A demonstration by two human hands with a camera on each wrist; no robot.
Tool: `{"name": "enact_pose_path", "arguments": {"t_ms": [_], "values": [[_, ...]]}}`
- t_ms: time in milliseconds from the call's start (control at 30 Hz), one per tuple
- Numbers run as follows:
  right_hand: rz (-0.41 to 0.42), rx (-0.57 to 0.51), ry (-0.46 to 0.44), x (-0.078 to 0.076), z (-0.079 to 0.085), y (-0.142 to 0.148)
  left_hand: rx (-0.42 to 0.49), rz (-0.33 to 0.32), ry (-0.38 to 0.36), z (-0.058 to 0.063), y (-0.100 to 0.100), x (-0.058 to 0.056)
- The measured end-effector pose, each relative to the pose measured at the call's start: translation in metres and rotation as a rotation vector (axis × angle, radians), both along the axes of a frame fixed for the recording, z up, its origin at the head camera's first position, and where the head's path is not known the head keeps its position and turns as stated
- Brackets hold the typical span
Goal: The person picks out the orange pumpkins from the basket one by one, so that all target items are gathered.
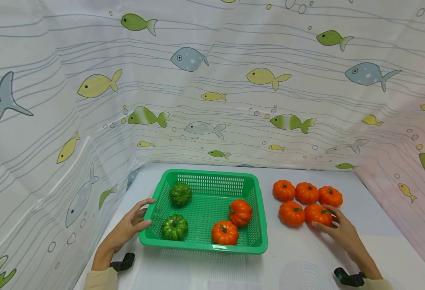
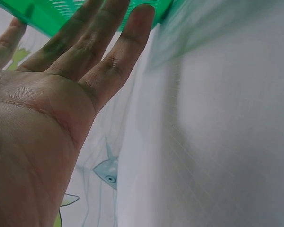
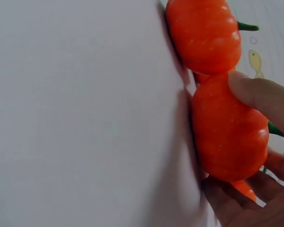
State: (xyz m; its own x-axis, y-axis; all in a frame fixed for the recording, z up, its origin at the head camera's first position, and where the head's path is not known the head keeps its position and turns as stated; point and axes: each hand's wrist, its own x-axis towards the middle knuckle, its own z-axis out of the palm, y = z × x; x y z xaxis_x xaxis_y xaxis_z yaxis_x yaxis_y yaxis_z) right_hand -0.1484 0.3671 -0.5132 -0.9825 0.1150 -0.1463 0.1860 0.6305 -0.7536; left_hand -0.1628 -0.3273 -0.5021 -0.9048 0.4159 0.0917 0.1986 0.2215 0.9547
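My right hand (image 1: 338, 228) grips a small orange pumpkin (image 1: 318, 215) with a green stem, at the near right of a group on the table. In the right wrist view, the thumb lies on one side of this pumpkin (image 3: 229, 132) and the fingers curl around the other. My left hand (image 1: 127, 227) touches the left side of a green plastic basket (image 1: 205, 246), thumb and fingers spread. Its fingers reach up to the basket wall (image 2: 42, 16) in the left wrist view. Inside the basket sit two green pumpkins (image 1: 175, 227) and two orange pumpkins (image 1: 224, 233).
Several other orange pumpkins (image 1: 292, 214) stand close together right of the basket, beside and behind the held one. A white table (image 1: 270, 266) bears everything. A fish-patterned curtain (image 1: 212, 108) surrounds its back and sides.
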Motion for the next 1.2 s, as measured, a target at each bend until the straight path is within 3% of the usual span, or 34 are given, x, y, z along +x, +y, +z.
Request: {"name": "enact_pose_path", "arguments": {"t_ms": [367,700,900,1200], "values": [[0.056,-0.036,0.063,0.000,0.007,-0.003,-0.004,0.010,0.003,0.002,0.002,0.001],[0.067,0.044,0.194,-0.001,0.040,-0.005,0.005,0.006,0.006,0.001,0.002,0.002],[0.081,0.056,0.205,-0.009,0.065,-0.021,0.004,0.009,0.007,0.001,0.001,0.002],[0.180,0.034,0.294,-0.022,0.087,-0.054,0.008,0.008,0.003,0.004,0.003,0.002]]}}
